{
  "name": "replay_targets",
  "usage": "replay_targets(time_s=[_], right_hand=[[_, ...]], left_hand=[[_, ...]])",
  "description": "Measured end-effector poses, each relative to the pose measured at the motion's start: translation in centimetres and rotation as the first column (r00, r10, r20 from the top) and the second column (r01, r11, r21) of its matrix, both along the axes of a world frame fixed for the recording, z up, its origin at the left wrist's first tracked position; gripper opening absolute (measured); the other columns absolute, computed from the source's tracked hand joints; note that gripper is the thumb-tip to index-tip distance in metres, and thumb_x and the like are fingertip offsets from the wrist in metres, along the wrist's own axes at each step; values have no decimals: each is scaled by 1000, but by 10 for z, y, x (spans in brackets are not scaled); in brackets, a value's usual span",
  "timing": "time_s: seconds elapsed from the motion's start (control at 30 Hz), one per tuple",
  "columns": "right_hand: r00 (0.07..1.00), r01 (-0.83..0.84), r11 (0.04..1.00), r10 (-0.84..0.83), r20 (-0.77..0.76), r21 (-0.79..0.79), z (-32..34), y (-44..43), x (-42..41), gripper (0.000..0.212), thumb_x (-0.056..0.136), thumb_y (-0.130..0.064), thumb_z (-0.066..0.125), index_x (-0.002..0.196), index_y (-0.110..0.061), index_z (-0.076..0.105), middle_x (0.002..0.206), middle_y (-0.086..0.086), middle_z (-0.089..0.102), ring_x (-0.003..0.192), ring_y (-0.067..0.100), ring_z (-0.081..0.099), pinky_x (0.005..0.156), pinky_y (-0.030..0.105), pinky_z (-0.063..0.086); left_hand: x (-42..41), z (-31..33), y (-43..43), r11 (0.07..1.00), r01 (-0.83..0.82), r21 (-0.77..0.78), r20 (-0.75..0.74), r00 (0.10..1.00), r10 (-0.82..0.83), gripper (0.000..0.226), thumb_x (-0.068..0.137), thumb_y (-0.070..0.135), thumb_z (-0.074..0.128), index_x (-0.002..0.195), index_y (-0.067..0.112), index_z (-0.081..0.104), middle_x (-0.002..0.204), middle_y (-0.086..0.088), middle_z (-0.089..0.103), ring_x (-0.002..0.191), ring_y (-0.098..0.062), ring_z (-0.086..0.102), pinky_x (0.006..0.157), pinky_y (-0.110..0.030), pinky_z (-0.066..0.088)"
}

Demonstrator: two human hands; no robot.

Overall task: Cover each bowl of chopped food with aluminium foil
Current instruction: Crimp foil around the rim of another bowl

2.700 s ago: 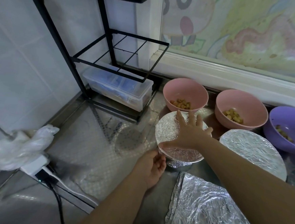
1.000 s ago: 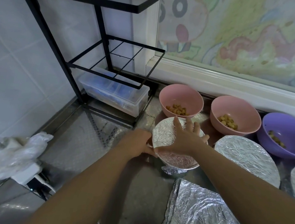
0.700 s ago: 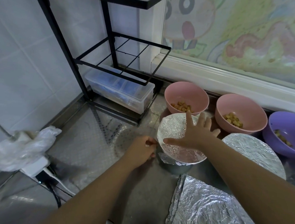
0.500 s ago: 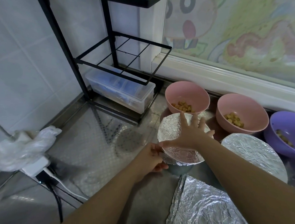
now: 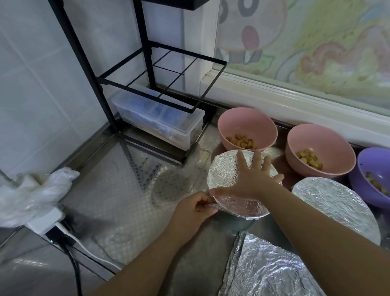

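Foiled bowl [image 5: 224, 173] was flanked by pink bowl [image 5: 247, 124] at 12 o'clock, covered bowl [image 5: 334, 205] at 3, foil sheet [image 5: 272, 282] at 5, top was pressed by spread right hand [image 5: 250, 179], foil edge [image 5: 213, 205] at 8 was pinched by left hand [image 5: 191, 209].

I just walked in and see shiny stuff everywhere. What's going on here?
A person is covering bowls of food with foil. The right hand presses flat on a foil lid while the fingers of the left hand pinch its edge at the rim. A bigger covered bowl sits beside it. Two pink bowls and a purple bowl are uncovered.
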State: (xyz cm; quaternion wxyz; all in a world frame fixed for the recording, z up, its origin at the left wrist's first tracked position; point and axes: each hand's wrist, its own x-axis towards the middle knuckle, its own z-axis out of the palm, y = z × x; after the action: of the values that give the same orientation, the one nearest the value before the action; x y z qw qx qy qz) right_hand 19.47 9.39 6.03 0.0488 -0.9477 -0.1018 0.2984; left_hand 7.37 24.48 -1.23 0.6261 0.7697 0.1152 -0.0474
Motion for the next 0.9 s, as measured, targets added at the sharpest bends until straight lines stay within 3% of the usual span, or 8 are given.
replay_targets(time_s=[0.17, 0.33, 0.53, 0.7, 0.9], right_hand=[[1000, 1, 1000, -1, 4, 6, -1, 0, 1, 154, 44, -102, 56, 155, -36, -26, 160, 12, -38, 147, 44, -31, 110, 82, 0], [1000, 0, 1000, 0, 5, 3, -3, -1, 1, 154, 42, -104, 55, 155, -36, -26, 160, 12, -38, 148, 44, -30, 110, 81, 0], [1000, -3, 1000, 3, 18, -5, -5, -1, 2, 155, 40, -105, 52, 155, -36, -27, 161, 12, -37, 148, 44, -29, 110, 81, 1], [1000, -2, 1000, 2, 16, 1, -4, -1, 1, 154, 42, -104, 54, 154, -36, -27, 161, 12, -36, 148, 43, -29, 110, 81, 1], [1000, 0, 1000, 0, 12, 15, -5, -2, 0, 155, 41, -104, 54, 155, -36, -27, 161, 12, -37, 148, 43, -30, 109, 81, 0]], left_hand=[[7, 7, 10, 999, 32, 6, -53, 998, -32, 15, 90, 7, 70, 85, 22, 68, 85, -4, 73, 73, -6, 69, 70, -16, 51], [9, 8, 7, 914, -87, -396, -236, 972, -10, 6, 96, 2, 61, 96, 6, 66, 88, -10, 68, 80, -15, 72, 81, -28, 60], [8, 7, -16, 667, -400, -629, -417, 897, 144, 16, 96, -2, 58, 111, -1, 62, 100, -11, 66, 89, -13, 64, 83, -26, 58], [5, 20, -41, 276, -717, -640, -674, 697, 246, 8, 90, -4, 67, 98, -3, 66, 97, -15, 71, 92, -20, 66, 81, -31, 56], [13, 43, -56, 210, -836, -507, -775, 548, 313, 13, 84, 1, 75, 94, 0, 67, 92, -11, 72, 87, -16, 68, 80, -28, 56]])
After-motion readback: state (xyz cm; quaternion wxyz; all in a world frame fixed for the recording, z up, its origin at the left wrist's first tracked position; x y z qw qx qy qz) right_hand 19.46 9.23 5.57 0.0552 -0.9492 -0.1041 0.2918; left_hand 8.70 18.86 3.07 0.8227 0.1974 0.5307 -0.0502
